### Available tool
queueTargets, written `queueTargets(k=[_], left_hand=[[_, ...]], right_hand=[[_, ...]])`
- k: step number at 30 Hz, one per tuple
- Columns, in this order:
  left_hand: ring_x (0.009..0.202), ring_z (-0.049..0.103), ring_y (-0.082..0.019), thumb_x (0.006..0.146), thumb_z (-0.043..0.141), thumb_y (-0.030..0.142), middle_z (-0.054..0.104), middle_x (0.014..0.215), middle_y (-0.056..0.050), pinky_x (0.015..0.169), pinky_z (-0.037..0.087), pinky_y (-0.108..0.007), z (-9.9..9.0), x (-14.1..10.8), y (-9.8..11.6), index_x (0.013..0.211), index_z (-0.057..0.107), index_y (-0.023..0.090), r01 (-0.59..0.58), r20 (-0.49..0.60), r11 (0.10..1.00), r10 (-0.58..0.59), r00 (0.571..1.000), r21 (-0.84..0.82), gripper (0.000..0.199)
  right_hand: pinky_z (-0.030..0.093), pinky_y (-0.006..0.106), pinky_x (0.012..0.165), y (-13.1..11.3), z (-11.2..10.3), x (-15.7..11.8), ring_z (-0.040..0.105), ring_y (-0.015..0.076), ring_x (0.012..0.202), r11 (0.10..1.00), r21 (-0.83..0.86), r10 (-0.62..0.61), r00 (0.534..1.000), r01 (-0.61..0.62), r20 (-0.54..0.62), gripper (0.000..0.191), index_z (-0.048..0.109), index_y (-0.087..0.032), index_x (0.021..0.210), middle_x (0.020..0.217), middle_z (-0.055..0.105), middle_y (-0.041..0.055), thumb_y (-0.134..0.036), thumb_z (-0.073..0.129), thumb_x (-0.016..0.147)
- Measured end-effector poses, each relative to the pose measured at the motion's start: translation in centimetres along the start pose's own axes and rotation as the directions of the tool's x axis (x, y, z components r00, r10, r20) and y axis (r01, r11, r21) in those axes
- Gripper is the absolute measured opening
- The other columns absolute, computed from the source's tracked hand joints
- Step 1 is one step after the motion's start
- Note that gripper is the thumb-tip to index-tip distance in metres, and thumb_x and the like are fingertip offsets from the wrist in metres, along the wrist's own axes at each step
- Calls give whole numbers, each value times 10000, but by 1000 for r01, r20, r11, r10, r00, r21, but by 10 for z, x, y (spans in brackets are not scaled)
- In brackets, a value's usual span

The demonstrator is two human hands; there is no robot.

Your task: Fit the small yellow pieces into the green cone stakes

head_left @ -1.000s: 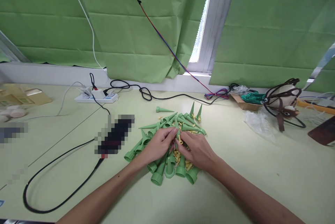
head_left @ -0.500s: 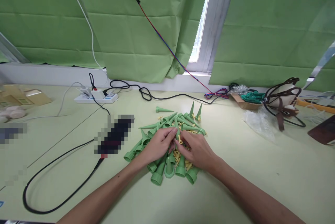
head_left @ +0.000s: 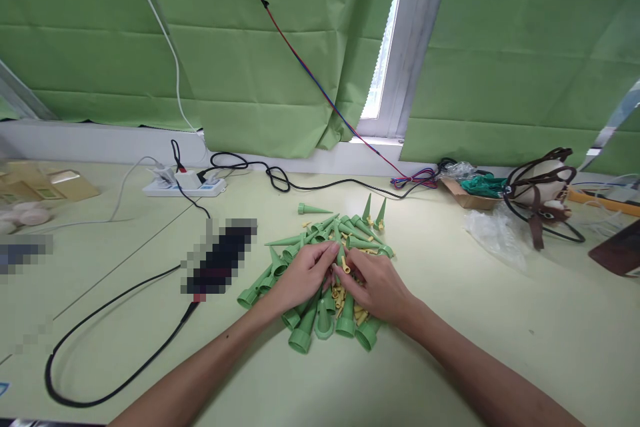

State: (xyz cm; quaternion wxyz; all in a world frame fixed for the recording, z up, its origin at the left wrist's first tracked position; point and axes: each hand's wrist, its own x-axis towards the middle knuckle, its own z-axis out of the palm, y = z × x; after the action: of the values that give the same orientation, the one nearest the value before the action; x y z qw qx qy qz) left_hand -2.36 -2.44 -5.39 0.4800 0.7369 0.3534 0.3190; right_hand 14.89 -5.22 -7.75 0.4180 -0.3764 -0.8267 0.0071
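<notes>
In the middle of the table, my left hand (head_left: 306,274) and my right hand (head_left: 379,282) meet over a heap of green plastic watering spikes (head_left: 301,337). Both are closed at the fingertips around one green cone-shaped spike (head_left: 337,235), its point facing away from me. A small yellow tube (head_left: 345,266) sticks out at the near end of this spike, beside my right thumb and finger. Loose yellow tube pieces (head_left: 338,299) lie among the spikes below my hands. Fingers partly hide where tube and spike meet.
Behind the heap stand two upright spikes with yellow pieces (head_left: 381,215), and one spike (head_left: 313,208) lies apart. A blurred-out dark object (head_left: 223,257) with a black cable is at left. A power strip (head_left: 185,187), plastic bag (head_left: 495,237) and small carton (head_left: 465,197) lie farther back.
</notes>
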Motion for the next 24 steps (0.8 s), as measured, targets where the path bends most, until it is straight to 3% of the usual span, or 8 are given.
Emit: queueTargets(k=[9,13,18,24], left_hand=[[501,418,-95,939,521,450,447,605,51,476,325,-217,-3,1,2,823,530,182,-7,-134,1000,5,991,-17,291],[586,497,-126,916,558,438,585,696,20,537,380,-225,-1,0,1,1042,580,194,-12,-260,982,61,964,186,275],[519,506,-133,928,523,376,596,604,51,522,349,-224,1,-3,5,1159,531,206,-6,-224,908,110,968,419,287],[491,523,-144,952,469,330,641,620,35,530,357,-236,0,-3,3,1184,589,215,-14,-158,822,125,980,569,285]], right_hand=[[292,251,522,10,-4,-2,406,116,499,995,25,92,996,-92,12,243,468,-207,804,603,471,-38,-351,447,999],[328,254,540,19,-10,-3,454,129,531,986,35,164,986,-163,-25,275,489,-207,815,641,516,-12,-332,358,1022],[352,249,558,29,-14,-2,460,127,546,979,11,202,978,-202,-58,274,496,-206,809,652,528,-9,-318,365,1022],[373,249,583,33,-12,-3,507,134,587,981,-24,192,981,-193,-40,237,531,-196,837,696,571,11,-289,404,1014]])
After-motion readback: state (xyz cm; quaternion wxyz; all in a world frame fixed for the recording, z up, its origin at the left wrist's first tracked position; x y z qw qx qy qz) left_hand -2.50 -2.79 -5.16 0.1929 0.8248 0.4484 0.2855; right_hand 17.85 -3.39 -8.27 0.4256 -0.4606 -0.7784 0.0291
